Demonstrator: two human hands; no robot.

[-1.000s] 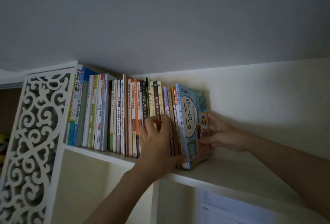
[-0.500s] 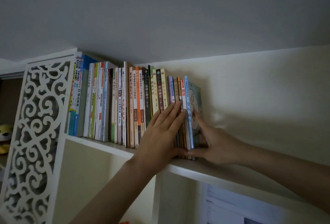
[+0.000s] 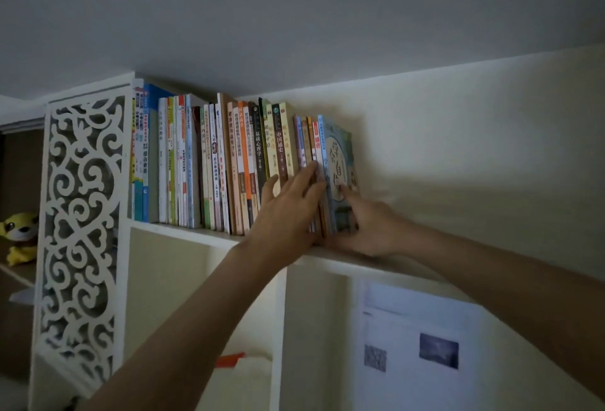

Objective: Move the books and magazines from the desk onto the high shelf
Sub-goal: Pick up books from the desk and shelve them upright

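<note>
A long row of books (image 3: pixel 229 165) is seen standing upright on the high shelf (image 3: pixel 209 237), packed from the white fretwork panel (image 3: pixel 82 230) rightwards. At the right end of the row a thin batch of books (image 3: pixel 316 148) is being squared up: the left hand (image 3: pixel 288 214) is laid flat against the spines with straight fingers, while the right hand (image 3: pixel 366 227) is pressed against the cover of the blue end book (image 3: pixel 340 161), fingers extended, nothing being gripped. This batch is judged to be already seated on the shelf, only the closing of the row being left. Bare shelf is left to the right of the hands. The tabletop is not shown, so whether more books or magazines are waiting there cannot be told. Below the shelf a printed sheet (image 3: pixel 419 338) is fixed to the wall, and a yellow plush toy (image 3: pixel 19 233) is seen at far left.
</note>
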